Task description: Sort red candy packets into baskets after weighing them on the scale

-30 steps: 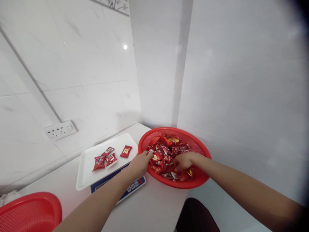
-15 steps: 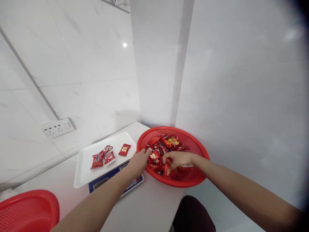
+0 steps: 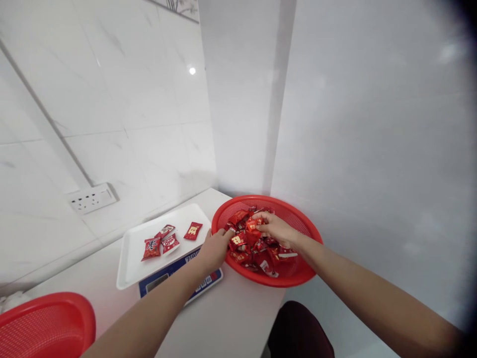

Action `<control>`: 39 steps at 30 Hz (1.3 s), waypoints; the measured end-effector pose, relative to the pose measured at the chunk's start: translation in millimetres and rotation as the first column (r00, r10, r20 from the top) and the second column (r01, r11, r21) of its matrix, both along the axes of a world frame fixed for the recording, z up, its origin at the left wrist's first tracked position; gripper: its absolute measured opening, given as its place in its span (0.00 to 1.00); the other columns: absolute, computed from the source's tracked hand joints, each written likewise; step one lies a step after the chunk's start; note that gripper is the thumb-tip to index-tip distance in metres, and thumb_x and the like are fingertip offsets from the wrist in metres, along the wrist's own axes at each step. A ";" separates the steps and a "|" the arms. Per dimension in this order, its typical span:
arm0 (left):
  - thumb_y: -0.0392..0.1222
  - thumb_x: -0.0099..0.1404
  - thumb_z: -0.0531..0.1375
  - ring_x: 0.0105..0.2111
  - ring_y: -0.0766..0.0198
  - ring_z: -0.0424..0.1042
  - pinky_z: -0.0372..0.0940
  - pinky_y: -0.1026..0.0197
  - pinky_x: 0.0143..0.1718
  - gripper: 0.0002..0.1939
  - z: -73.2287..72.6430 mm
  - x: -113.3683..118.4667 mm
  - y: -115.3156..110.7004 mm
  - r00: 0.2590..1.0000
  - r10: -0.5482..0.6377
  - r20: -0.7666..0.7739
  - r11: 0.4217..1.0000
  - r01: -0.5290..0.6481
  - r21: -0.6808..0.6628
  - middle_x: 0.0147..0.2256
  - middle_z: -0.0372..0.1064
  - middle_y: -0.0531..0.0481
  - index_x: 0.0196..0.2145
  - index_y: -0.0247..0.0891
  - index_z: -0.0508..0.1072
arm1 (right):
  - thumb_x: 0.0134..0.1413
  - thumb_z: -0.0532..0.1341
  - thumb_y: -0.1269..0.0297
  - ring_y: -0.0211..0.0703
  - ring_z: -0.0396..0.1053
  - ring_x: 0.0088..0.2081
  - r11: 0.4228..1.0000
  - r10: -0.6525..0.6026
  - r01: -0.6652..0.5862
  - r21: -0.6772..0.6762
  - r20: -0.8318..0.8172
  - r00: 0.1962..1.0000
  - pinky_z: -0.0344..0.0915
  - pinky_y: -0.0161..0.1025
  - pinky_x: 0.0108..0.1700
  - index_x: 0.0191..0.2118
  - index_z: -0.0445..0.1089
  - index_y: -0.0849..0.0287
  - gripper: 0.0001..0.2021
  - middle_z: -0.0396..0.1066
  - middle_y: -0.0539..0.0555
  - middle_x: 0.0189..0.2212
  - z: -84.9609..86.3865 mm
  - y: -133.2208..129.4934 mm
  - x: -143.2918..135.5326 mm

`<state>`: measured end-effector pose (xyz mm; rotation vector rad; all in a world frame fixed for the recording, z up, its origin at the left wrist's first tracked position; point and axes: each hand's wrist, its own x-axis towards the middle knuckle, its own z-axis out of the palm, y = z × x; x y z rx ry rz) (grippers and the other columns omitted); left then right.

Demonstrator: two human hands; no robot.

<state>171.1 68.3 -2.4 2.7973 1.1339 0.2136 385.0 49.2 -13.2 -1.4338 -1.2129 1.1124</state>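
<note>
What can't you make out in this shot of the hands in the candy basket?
- Scale display, head view: too small and dim to read.
- Print on the candy packets on the white tray: too small.
- Second red basket: cut off by the lower left edge.
- Left hand: fingertips hidden behind the red basket rim, so any grip is unclear.
- Right hand: pinches a red packet; its label is blurred.

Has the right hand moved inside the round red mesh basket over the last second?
Yes. The right hand has moved from the near part of the round red mesh basket toward its far rim by the wall, and now pinches a red candy packet.
</note>
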 end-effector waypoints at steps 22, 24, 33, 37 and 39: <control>0.35 0.61 0.47 0.45 0.56 0.65 0.49 0.51 0.52 0.15 3.4 -0.4 -3.3 0.975 0.035 0.218 0.997 -0.018 -0.079 0.45 0.68 0.45 0.46 0.40 0.63 | 0.41 0.60 0.61 0.40 0.66 0.33 0.975 -0.121 0.076 0.210 0.215 0.969 0.60 0.37 0.39 0.27 0.67 0.57 0.06 0.70 0.49 0.30 14.8 -11.0 2.3; 0.35 0.60 0.50 0.45 0.56 0.64 0.52 0.52 0.51 0.15 4.8 0.8 -6.2 0.962 0.050 0.270 0.992 -0.016 -0.125 0.44 0.68 0.46 0.45 0.40 0.64 | 0.41 0.60 0.61 0.39 0.65 0.32 0.974 -0.114 0.061 0.219 0.239 0.964 0.59 0.37 0.39 0.26 0.67 0.58 0.06 0.69 0.49 0.28 16.1 -11.8 -0.3; 0.34 0.59 0.49 0.39 0.62 0.68 0.66 0.56 0.42 0.16 8.0 12.7 -8.3 0.778 0.345 0.526 0.826 0.016 -0.564 0.42 0.66 0.47 0.46 0.40 0.59 | 0.44 0.58 0.59 0.36 0.63 0.26 0.982 0.007 -0.039 0.183 0.172 0.985 0.61 0.34 0.31 0.29 0.64 0.57 0.07 0.65 0.47 0.25 33.2 -25.4 -19.5; 0.42 0.62 0.46 0.34 0.66 0.70 0.69 0.62 0.31 0.15 14.7 15.1 -11.0 0.707 0.457 0.539 0.641 0.158 -0.751 0.40 0.66 0.45 0.46 0.36 0.59 | 0.44 0.59 0.58 0.36 0.64 0.27 0.978 0.068 -0.087 0.187 0.106 0.992 0.63 0.34 0.31 0.29 0.62 0.57 0.09 0.65 0.46 0.25 36.4 -29.7 -27.7; 0.51 0.62 0.45 0.31 0.67 0.69 0.69 0.64 0.28 0.18 16.7 15.1 -16.1 0.690 0.470 0.551 0.588 0.221 -0.778 0.36 0.67 0.47 0.43 0.37 0.63 | 0.44 0.59 0.58 0.37 0.65 0.28 0.975 0.108 -0.115 0.190 0.043 0.993 0.63 0.35 0.33 0.30 0.62 0.57 0.09 0.65 0.47 0.26 35.5 -30.8 -32.2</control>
